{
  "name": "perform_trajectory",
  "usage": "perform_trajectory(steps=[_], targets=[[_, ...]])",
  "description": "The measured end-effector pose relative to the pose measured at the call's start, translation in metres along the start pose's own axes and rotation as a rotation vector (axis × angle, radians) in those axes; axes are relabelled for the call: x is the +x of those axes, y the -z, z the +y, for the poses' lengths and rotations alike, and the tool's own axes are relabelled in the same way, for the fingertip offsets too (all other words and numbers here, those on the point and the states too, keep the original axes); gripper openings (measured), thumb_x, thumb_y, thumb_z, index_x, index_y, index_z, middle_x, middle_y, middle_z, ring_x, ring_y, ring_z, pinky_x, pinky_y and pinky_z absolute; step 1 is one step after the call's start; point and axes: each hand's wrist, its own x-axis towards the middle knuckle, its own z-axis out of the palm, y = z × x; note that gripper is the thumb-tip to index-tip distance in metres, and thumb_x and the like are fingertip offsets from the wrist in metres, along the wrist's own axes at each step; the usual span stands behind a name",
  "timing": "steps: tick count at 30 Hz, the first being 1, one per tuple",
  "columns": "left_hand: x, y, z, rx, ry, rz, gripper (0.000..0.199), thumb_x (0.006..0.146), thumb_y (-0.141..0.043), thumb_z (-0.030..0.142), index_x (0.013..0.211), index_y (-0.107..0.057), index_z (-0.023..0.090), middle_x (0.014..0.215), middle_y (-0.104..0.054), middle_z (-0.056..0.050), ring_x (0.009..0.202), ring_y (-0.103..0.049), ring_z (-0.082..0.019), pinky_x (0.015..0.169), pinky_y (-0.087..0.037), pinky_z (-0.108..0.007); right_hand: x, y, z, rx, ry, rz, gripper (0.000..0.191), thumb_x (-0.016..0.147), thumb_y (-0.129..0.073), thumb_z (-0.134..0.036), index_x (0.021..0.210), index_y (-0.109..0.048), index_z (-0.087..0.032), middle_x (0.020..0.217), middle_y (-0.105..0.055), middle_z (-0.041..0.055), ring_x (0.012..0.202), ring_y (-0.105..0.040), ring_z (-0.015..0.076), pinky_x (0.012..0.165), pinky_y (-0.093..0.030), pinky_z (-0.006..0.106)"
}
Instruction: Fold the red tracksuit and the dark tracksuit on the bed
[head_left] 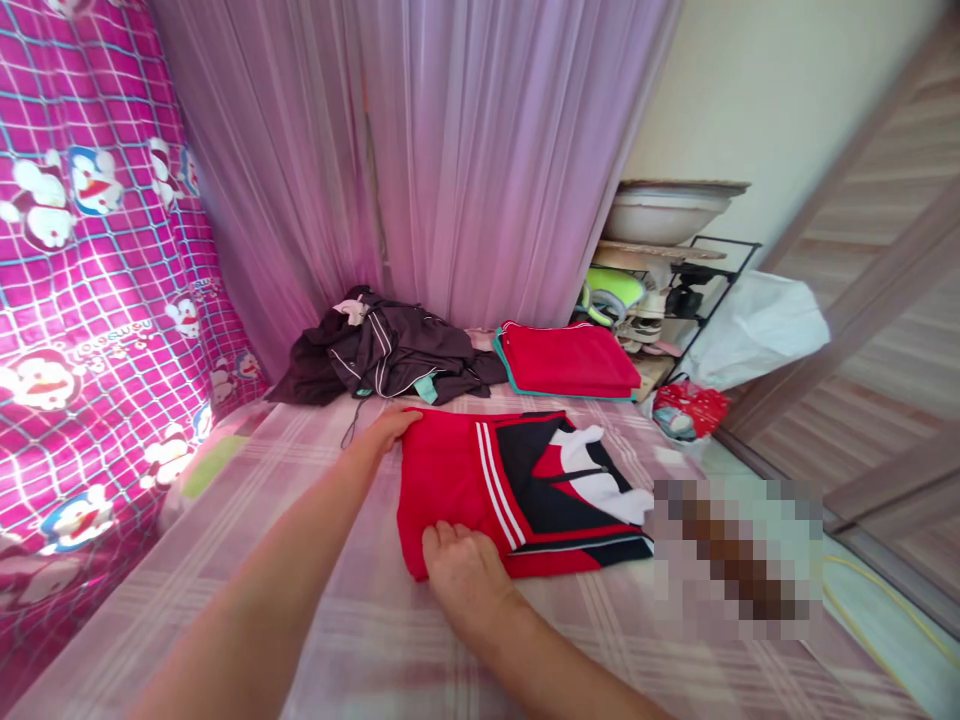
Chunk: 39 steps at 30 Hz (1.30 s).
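Note:
A red, black and white polo shirt [450,460] lies partly folded on the bed, its white collar toward the right and two white stripes across the middle. My left hand [391,428] grips its far left corner, the fingertips partly hidden by the cloth. At the near left part of the shirt, my right hand [466,572] has its fingers curled against the red fabric, closed on it.
Dark clothes [405,345] are heaped at the bed's far side, beside a folded red and teal stack [570,358]. Beyond stands a shoe rack [667,290] with a basin [664,215]. A pink patterned curtain [90,300] hangs at left. A patch at right is pixelated.

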Motion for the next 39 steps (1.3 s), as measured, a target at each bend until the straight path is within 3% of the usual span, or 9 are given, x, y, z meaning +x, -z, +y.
perform_trajectory(steps=[3, 8, 13, 21, 25, 28, 32, 35, 39], targets=[[-0.028, 0.038, -0.014, -0.033, 0.068, 0.081, 0.030, 0.064, -0.077, 0.037, 0.085, -0.067, 0.018, 0.070, -0.068, -0.001, 0.065, -0.062, -0.015, 0.055, -0.044, -0.024, -0.007, 0.002, -0.002, -0.013, 0.114, 0.005, 0.024, 0.090, -0.048, -0.003, 0.105, -0.064, -0.011, 0.104, -0.071, 0.0160, 0.090, -0.069, 0.0251, 0.071, -0.056, 0.036], [-0.104, 0.105, -0.036, -0.053, 0.148, 0.204, 0.041, 0.061, -0.078, 0.037, 0.096, -0.064, 0.020, 0.068, -0.062, 0.002, 0.060, -0.057, -0.013, 0.050, -0.042, -0.023, -0.021, 0.006, -0.006, 0.105, 0.257, 0.030, 0.025, 0.091, -0.048, -0.006, 0.107, -0.064, -0.015, 0.110, -0.071, 0.0114, 0.101, -0.066, 0.0209, 0.087, -0.051, 0.033], [-0.167, 0.143, -0.039, -0.057, 0.194, 0.163, 0.044, 0.060, -0.081, 0.036, 0.098, -0.065, 0.022, 0.080, -0.065, 0.001, 0.067, -0.058, -0.014, 0.056, -0.049, -0.024, -0.045, 0.018, -0.005, 0.291, 0.301, 0.017, 0.031, 0.087, -0.051, -0.009, 0.113, -0.065, -0.019, 0.113, -0.072, 0.0067, 0.103, -0.066, 0.0182, 0.088, -0.047, 0.028], [-0.192, 0.137, -0.027, 0.086, 0.260, 0.048, 0.062, 0.061, -0.076, 0.042, 0.120, -0.064, 0.024, 0.068, -0.058, 0.004, 0.058, -0.051, -0.012, 0.050, -0.040, -0.022, -0.066, 0.021, 0.009, 0.413, 0.271, -0.001, 0.047, 0.078, -0.051, -0.006, 0.120, -0.067, -0.022, 0.118, -0.072, 0.0061, 0.109, -0.065, 0.0198, 0.094, -0.047, 0.031], [-0.197, 0.144, -0.019, 0.030, 0.179, -0.103, 0.078, 0.064, -0.074, 0.043, 0.138, -0.053, 0.029, 0.061, -0.052, 0.006, 0.050, -0.043, -0.009, 0.046, -0.032, -0.020, -0.074, 0.029, 0.023, 0.541, 0.261, 0.016, 0.049, 0.079, -0.050, -0.007, 0.121, -0.067, -0.024, 0.118, -0.073, 0.0048, 0.109, -0.067, 0.0191, 0.093, -0.049, 0.030], [-0.200, 0.151, -0.020, 0.037, 0.157, -0.181, 0.069, 0.060, -0.077, 0.048, 0.125, -0.065, 0.027, 0.069, -0.060, 0.003, 0.053, -0.044, -0.009, 0.046, -0.034, -0.020, -0.078, 0.027, 0.030, 0.604, 0.306, 0.047, 0.051, 0.078, -0.049, -0.005, 0.122, -0.067, -0.022, 0.122, -0.072, 0.0062, 0.112, -0.066, 0.0190, 0.097, -0.048, 0.032], [-0.204, 0.143, -0.033, 0.125, 0.206, -0.152, 0.051, 0.050, -0.082, 0.050, 0.093, -0.074, 0.023, 0.089, -0.068, -0.003, 0.066, -0.055, -0.014, 0.049, -0.042, -0.022, -0.078, 0.015, 0.034, 0.486, 0.387, 0.053, 0.057, 0.072, -0.048, -0.001, 0.121, -0.068, -0.021, 0.126, -0.069, 0.0078, 0.121, -0.061, 0.0205, 0.108, -0.041, 0.041], [-0.211, 0.130, -0.044, 0.130, 0.197, -0.176, 0.050, 0.050, -0.082, 0.055, 0.089, -0.071, 0.024, 0.082, -0.066, -0.001, 0.066, -0.055, -0.015, 0.051, -0.044, -0.023, -0.079, 0.016, 0.043, 0.410, 0.374, 0.031, 0.056, 0.072, -0.047, 0.000, 0.119, -0.069, -0.022, 0.125, -0.070, 0.0078, 0.118, -0.063, 0.0201, 0.107, -0.042, 0.041], [-0.217, 0.123, -0.045, 0.215, 0.217, -0.373, 0.045, 0.051, -0.084, 0.051, 0.086, -0.070, 0.025, 0.072, -0.062, 0.002, 0.059, -0.051, -0.013, 0.051, -0.043, -0.022, -0.089, 0.029, 0.064, 0.426, 0.339, -0.031, 0.058, 0.072, -0.043, 0.001, 0.116, -0.071, -0.024, 0.123, -0.071, 0.0054, 0.117, -0.064, 0.0191, 0.105, -0.044, 0.039]])
